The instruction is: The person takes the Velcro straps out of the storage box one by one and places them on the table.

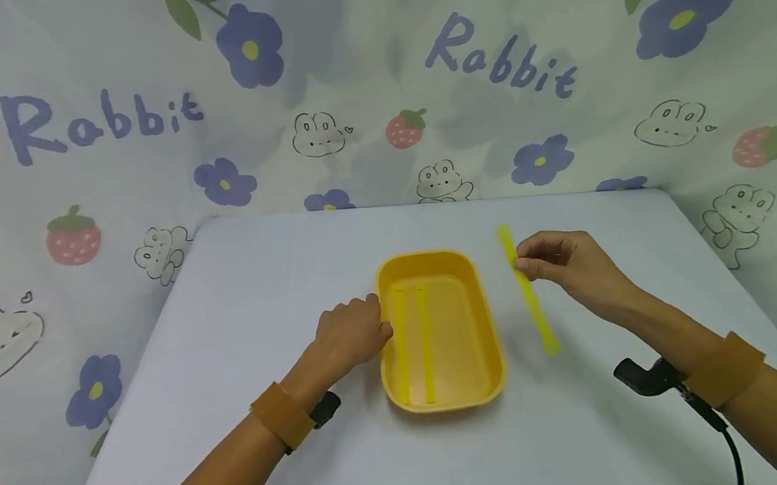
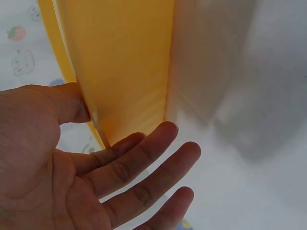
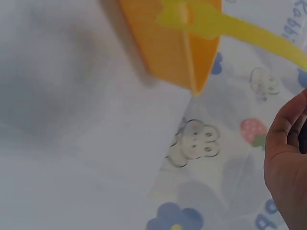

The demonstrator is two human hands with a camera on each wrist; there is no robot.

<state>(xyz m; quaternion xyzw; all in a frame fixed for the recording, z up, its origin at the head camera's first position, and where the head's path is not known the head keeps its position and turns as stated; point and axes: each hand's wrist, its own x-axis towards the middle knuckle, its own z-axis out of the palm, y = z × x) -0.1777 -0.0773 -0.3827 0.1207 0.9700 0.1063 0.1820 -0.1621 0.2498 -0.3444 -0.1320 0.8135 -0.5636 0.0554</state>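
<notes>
Two yellow strips (image 1: 413,344) already lie in the yellow tray (image 1: 487,319) mid-worktop (image 1: 256,291), steadied by the left hand (image 1: 352,332) with relaxed fingers, while the right hand (image 1: 569,265) pinches the third strip (image 1: 533,307), just right of the tray.

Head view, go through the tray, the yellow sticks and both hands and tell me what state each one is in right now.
Yellow tray: upright on the table, two sticks in it.
Two sticks in the tray: flat, side by side, along its left side.
Loose yellow stick: outside the tray, to its right.
Left hand: fingers straight, against the tray's left wall.
Right hand: fingertips pinch the loose stick near its far end.
White table: bears the tray.
</notes>
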